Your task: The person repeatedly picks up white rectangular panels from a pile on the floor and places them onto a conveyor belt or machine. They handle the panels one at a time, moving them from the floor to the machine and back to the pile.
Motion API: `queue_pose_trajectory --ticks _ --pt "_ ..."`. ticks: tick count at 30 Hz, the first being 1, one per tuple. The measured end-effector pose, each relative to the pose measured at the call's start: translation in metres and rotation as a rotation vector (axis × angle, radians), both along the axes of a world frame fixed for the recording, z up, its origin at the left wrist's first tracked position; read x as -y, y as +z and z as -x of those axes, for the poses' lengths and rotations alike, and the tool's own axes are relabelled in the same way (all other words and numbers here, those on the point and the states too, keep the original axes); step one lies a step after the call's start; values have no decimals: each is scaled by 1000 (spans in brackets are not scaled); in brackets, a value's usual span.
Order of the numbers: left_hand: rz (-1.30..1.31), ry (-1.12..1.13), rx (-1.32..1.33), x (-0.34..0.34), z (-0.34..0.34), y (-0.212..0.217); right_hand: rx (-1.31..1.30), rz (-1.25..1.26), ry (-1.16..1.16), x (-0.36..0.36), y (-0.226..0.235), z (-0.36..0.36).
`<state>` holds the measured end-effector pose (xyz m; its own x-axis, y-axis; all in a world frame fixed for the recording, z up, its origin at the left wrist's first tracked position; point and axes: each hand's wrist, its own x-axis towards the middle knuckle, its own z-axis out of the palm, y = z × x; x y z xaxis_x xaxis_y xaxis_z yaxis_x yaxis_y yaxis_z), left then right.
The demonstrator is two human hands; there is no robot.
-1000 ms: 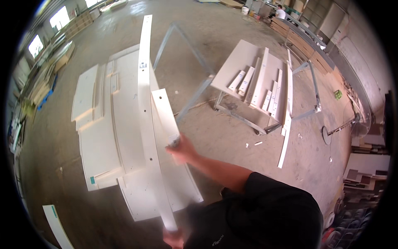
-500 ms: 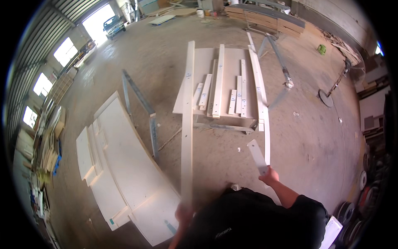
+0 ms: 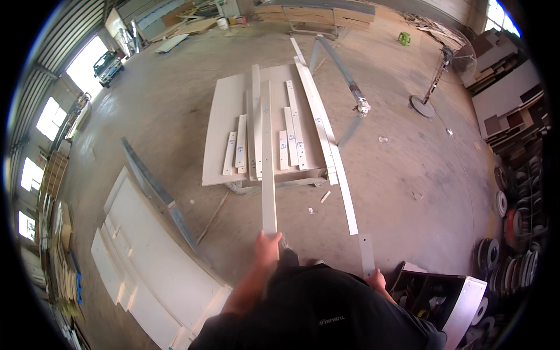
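Observation:
My left hand (image 3: 268, 247) is closed round the near end of a long white strip board (image 3: 268, 186). This board reaches away over a large pale panel (image 3: 221, 111). Low at the right, my right hand (image 3: 378, 281) grips the lower end of a short, flat white strip with holes (image 3: 366, 255); its fingers are partly hidden. Several white strips of differing lengths lie on the panel, among them a short one (image 3: 230, 153) and a longer one (image 3: 296, 125). Two long narrow strips (image 3: 321, 122) overlap along the panel's right edge, jutting toward me.
White panels (image 3: 169, 256) lie stacked at the left beside a metal trestle (image 3: 157, 189). Right of the panel stands another metal frame (image 3: 341, 67). Near my right arm is an open box (image 3: 466, 309) with tools inside. A pedestal fan (image 3: 422, 106) stands farther right, with wheel-like discs (image 3: 489, 254) nearer.
My left hand has moved right and forward, bringing the long strip board from the panel's left side across its middle. My right hand has lowered the short strip. The view has turned right.

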<state>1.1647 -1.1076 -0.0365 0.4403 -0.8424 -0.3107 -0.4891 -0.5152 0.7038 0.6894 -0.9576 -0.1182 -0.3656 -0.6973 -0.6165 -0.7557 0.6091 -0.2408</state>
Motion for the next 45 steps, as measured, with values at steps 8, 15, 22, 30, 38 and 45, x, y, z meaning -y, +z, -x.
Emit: queue_pose_trajectory --ticks 8,15,22,30,38,45 --pt "-134 183 99 194 -6 -121 -88 100 -239 29 27 -64" --pt "-57 209 217 322 -26 -152 -110 203 -257 95 98 -132" --pt "13 -625 -577 267 -12 -72 236 226 -221 270 94 -210" --pt "242 -404 -437 228 -63 -14 1143 40 -119 426 43 -368" --pt "100 213 -874 278 -164 -76 624 -171 539 488 69 -467" --pt "246 338 -638 358 -179 -110 604 -15 659 509 91 -485"
